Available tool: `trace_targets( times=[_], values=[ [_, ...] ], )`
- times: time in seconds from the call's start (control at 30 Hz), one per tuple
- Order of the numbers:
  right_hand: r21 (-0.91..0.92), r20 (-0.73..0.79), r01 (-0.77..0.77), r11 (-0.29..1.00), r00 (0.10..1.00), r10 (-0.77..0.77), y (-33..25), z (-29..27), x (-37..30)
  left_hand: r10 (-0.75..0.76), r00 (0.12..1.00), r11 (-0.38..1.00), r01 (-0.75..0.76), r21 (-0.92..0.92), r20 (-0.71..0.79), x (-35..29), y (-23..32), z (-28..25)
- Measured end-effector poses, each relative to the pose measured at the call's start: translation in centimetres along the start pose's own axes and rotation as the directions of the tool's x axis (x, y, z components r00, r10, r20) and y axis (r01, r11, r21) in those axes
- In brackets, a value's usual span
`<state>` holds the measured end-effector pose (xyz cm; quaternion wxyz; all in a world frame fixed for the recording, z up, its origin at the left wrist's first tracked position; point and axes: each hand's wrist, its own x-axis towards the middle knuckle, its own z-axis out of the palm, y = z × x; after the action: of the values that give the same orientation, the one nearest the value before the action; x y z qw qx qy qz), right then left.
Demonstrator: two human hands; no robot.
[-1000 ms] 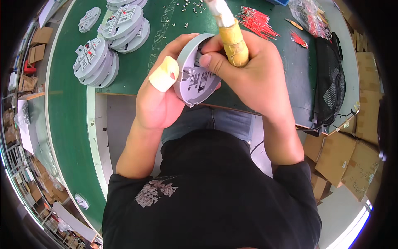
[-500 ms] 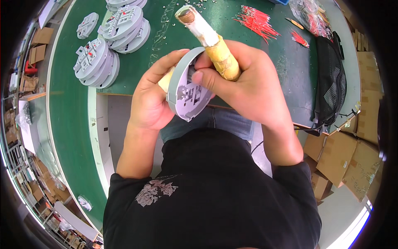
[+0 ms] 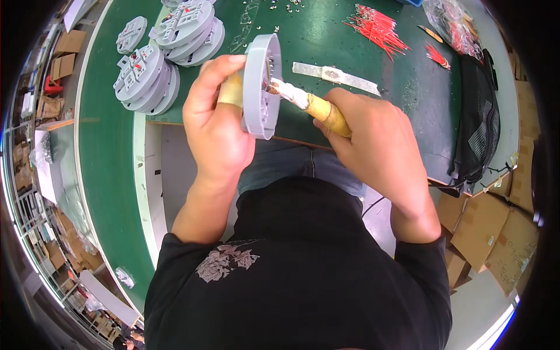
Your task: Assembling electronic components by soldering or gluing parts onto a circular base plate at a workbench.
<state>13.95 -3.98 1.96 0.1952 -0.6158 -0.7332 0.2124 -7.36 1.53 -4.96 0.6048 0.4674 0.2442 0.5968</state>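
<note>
My left hand (image 3: 217,137) grips a round grey plastic housing (image 3: 252,87) on edge, its inner side facing right. A pale yellow wrap (image 3: 231,90) shows at that hand's fingers, against the back of the housing. In my right hand (image 3: 376,134) is a stick-like tool (image 3: 319,108) with a yellow taped grip, a white neck and a brownish end. Its end points left and reaches the inside of the housing; whether it touches a part there I cannot tell. Small parts inside are mostly hidden by the steep angle.
Stacks of similar grey housings (image 3: 140,79) stand at the left of the green table (image 3: 326,52). A pale strip (image 3: 335,76) lies beyond the tool. Red wires (image 3: 379,29), a plastic bag (image 3: 449,23) and a black mesh bag (image 3: 478,116) are at the right.
My right hand has moved away from the housing's inside and swung the tool round, so its end now points into the housing. The housing has turned more edge-on and moved up.
</note>
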Motion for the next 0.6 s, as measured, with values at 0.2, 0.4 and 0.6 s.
trace_targets(
  times=[0.2, 0.4, 0.6],
  values=[
    [-0.088, 0.133, 0.002, 0.996, 0.991, 0.010, 0.4, -1.6, -0.5, 0.357, 0.863, 0.428, -0.492, 0.758, 0.358, -1.3, 2.2, 1.4],
    [0.091, 0.028, -0.070, 0.993, 0.997, 0.068, 4.7, -3.1, 0.1, 0.657, 0.746, 0.385, -0.204, 0.900, -0.112, -1.9, 10.4, -7.0],
    [-0.093, -0.257, -0.298, 0.950, 0.929, 0.266, 12.0, -4.9, 6.8, 0.469, 0.857, -0.560, 0.474, 0.679, -0.211, 1.3, 18.1, -34.6]
  ],
)
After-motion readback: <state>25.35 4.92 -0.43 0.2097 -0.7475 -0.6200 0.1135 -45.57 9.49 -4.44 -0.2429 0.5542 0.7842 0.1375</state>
